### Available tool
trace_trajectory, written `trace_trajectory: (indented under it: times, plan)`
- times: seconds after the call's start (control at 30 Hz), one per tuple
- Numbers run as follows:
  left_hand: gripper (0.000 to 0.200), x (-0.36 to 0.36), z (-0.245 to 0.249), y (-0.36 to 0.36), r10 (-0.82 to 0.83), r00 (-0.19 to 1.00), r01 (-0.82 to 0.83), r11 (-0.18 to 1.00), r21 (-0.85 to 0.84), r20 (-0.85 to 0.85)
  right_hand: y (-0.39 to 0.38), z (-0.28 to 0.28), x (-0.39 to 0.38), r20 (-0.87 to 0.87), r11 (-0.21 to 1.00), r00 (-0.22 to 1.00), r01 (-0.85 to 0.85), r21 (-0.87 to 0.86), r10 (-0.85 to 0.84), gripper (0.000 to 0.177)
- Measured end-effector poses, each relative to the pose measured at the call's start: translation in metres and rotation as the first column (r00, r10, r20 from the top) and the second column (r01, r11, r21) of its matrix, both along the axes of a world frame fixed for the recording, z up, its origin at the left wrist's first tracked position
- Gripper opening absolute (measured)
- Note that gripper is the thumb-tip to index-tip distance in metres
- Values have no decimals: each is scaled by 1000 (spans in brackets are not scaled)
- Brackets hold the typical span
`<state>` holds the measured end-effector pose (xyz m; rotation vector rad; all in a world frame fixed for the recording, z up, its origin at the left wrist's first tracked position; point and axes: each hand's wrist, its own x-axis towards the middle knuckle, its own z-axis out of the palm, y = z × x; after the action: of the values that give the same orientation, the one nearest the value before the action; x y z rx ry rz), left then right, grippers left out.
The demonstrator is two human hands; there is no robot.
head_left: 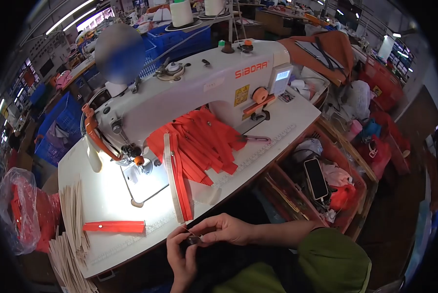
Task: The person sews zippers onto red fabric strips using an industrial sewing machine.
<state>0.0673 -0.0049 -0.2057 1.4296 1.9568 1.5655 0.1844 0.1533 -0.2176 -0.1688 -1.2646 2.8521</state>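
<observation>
Just off the front edge of the table, my left hand (pixel 181 259) grips a small dark round piece that looks like a bobbin case (pixel 193 240). My right hand (pixel 228 230) pinches at it from the other side, with a thin reddish thread (pixel 191 230) between the fingers. Beyond my hands, a red zipper strip with a beige tape (pixel 176 180) lies across the table toward its edge. A pile of red zipper strips (pixel 199 141) rests under the arm of the white sewing machine (pixel 194 78). One short red zipper piece (pixel 114 226) lies to the left.
Beige strips (pixel 70 224) hang over the table's left edge near a plastic bag of red material (pixel 26 210). Small scissors (pixel 257 139) lie by the pile. At right, an open drawer (pixel 297 195) holds a phone (pixel 316 179). A person stands behind the machine.
</observation>
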Motion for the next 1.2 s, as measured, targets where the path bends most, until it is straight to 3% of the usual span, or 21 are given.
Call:
trace_trajectory:
  times: [0.1, 0.13, 0.2, 0.27, 0.33, 0.4, 0.43, 0.5, 0.57, 0.67, 0.77, 0.8, 0.83, 0.87, 0.9, 0.93, 0.97, 1.0, 1.1, 1.2]
  plan:
    - [25, 0, -5, 1, 95, 948, -141, 981, 134, 304, 19, 17, 9, -43, 994, 999, -10, 106, 15, 36]
    - [25, 0, -5, 1, 95, 948, -140, 982, 130, 305, 27, 24, 13, -62, 987, 998, -21, 157, 31, 35]
    - [25, -5, -4, 1, 119, 923, -188, 969, 159, 365, 44, 38, 21, -54, 970, 987, 156, 185, -149, 29]
    - [25, -9, -3, 1, 149, 905, -228, 960, 160, 399, 63, 50, 29, -172, 922, 931, 349, 169, -321, 28]
    - [25, -16, -3, 2, 43, 804, -249, 930, 270, 592, 78, 47, 30, -223, 736, 823, 567, 371, -522, 34]
    - [25, -18, -1, -4, 13, 726, -277, 921, 275, 687, 88, 42, 26, -387, 541, 694, 718, 438, -607, 44]
    - [25, -18, 0, -5, -31, 696, -254, 924, 286, 718, 88, 39, 26, -356, 554, 701, 710, 435, -619, 44]
    - [24, -18, 1, -1, -139, 630, -205, 919, 336, 764, 88, 38, 22, -470, 471, 640, 767, 436, -608, 50]
    - [26, -16, 2, 1, -146, 605, -187, 930, 318, 783, 86, 34, 22, -521, 429, 607, 794, 431, -600, 54]
    - [28, -12, 9, 7, -160, 572, -163, 939, 302, 805, 82, 27, 19, -626, 266, 598, 794, 546, -500, 60]
    - [26, -5, 32, 26, -158, 415, -112, 968, 223, 896, 76, 30, 13, -610, 263, 622, 774, 576, -492, 59]
    - [26, -7, 31, 32, -146, 415, -128, 968, 216, 898, 74, 31, 10, -603, 264, 635, 762, 591, -483, 58]
    - [23, -11, 28, 38, -184, 476, -7, 977, 212, 860, 71, 33, 6, -598, 286, 647, 754, 591, -473, 58]
    - [19, -16, 27, 43, -225, 531, 109, 974, 197, 817, 68, 34, 1, -632, 130, 666, 722, 679, -396, 58]
    - [19, -16, 34, 50, -205, 541, 79, 978, 193, 816, 67, 37, -6, -659, -38, 686, 683, 729, -309, 57]
    - [17, -12, 44, 59, -82, 824, 41, 995, 86, 561, 66, 39, -14, -673, -212, 707, 639, 739, -216, 56]
    - [14, -12, 50, 66, 40, 976, -38, 999, -12, 214, 62, 40, -20, -677, -189, 710, 650, 736, -194, 56]
    - [14, -16, 52, 69, 69, 976, -68, 998, -11, 205, 57, 41, -25, -656, -194, 739, 628, 753, -155, 56]
    - [18, -33, 50, 76, 50, 956, -100, 982, -162, -288, 51, 45, -41, -619, -207, 784, 597, 775, -54, 55]
    - [19, -49, 46, 74, 42, 968, -67, 994, -91, -249, 49, 46, -57, -661, -222, 751, 648, 729, 20, 44]
